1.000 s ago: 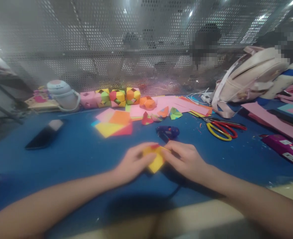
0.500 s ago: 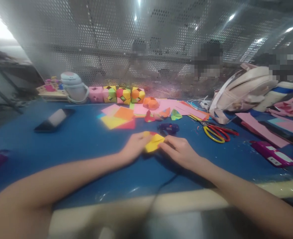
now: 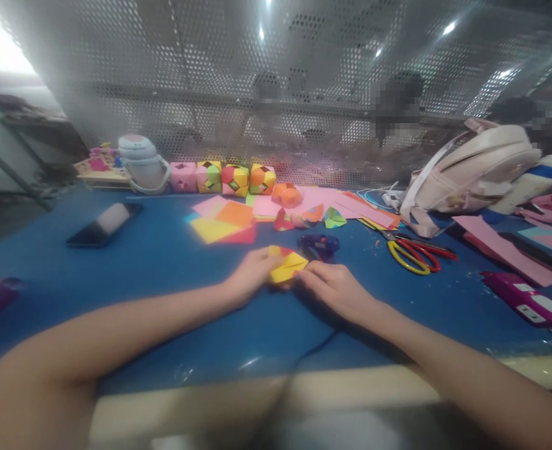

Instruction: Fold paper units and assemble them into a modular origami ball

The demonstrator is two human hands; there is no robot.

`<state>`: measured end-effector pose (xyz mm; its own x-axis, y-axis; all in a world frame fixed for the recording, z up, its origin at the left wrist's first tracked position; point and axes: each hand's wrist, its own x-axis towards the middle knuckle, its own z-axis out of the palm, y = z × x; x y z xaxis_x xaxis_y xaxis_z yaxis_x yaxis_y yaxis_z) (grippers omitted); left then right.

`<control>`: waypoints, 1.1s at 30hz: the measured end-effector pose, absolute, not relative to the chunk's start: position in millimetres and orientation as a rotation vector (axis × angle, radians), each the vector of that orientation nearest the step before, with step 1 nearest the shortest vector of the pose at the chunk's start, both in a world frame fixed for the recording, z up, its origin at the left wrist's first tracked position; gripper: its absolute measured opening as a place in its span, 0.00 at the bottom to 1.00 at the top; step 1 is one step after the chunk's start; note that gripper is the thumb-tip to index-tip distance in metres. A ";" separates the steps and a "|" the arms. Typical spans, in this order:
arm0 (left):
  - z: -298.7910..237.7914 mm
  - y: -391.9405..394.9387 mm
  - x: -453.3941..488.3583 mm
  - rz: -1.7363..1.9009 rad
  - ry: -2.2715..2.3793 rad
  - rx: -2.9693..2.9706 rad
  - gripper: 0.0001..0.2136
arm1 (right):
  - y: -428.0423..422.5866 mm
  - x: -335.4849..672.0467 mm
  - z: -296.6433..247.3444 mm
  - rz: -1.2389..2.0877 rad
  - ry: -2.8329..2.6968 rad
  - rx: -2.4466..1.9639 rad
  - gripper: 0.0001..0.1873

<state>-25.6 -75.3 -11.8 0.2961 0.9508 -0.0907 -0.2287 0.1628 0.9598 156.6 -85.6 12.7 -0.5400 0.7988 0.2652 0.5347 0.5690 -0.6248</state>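
Note:
Just above the blue tabletop (image 3: 172,269), a folded yellow paper piece (image 3: 285,267) with a bit of red is held between both my hands. My left hand (image 3: 252,274) is closed on its left side, thumb on top and some fingers hidden beneath. At the right corner, the fingertips of my right hand (image 3: 332,284) pinch the paper. Right behind the hands lies a dark blue tool (image 3: 322,244), apparently a glue gun. Small folded paper pieces in red, orange and green (image 3: 334,217) lie farther back.
Coloured paper sheets (image 3: 224,222) and finished paper cubes (image 3: 235,180) stand toward the back, beside a white lidded bucket (image 3: 142,164). A phone (image 3: 104,225) lies left. Scissors (image 3: 409,257), a backpack (image 3: 477,172) and a purple pouch-like item (image 3: 526,299) are on the right.
The view has shifted slightly. Both hands keep hold of the yellow paper, which has turned a little, and the right fingers have shifted slightly at its corner.

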 end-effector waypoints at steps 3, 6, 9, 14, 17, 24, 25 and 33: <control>-10.2 -75.1 -25.0 1.026 0.896 1.013 0.08 | -91.4 154.7 18.1 0.657 -2.269 -1.022 0.15; -11.1 -74.5 -24.7 1.027 0.900 1.008 0.08 | -95.7 155.0 20.9 0.580 -2.313 -0.940 0.15; -11.9 -73.9 -24.8 1.026 0.908 1.000 0.08 | -97.4 156.9 18.0 0.504 -2.388 -0.827 0.15; -7.1 -74.7 -24.0 1.020 0.913 0.973 0.08 | -98.8 161.3 14.9 0.323 -2.409 -0.637 0.15; -3.3 -75.4 -23.1 1.007 0.911 0.961 0.08 | -99.8 169.0 22.3 0.147 -2.369 -0.595 0.16; -2.2 -74.3 -23.6 0.994 0.922 0.921 0.07 | -91.3 203.7 40.6 0.091 -1.803 -0.852 0.15; -3.0 -73.9 -24.1 1.001 0.922 0.915 0.07 | -87.2 208.1 40.2 0.153 -1.741 -0.920 0.15; -2.4 -71.4 -27.4 1.008 0.904 0.869 0.10 | -38.2 229.8 28.6 0.572 -1.790 -1.242 0.12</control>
<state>-27.4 -71.4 -2.4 0.2651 0.9409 -0.2106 -0.3111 0.2902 0.9050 229.8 -38.2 28.6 -0.1343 0.9113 0.3891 0.5169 0.3995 -0.7571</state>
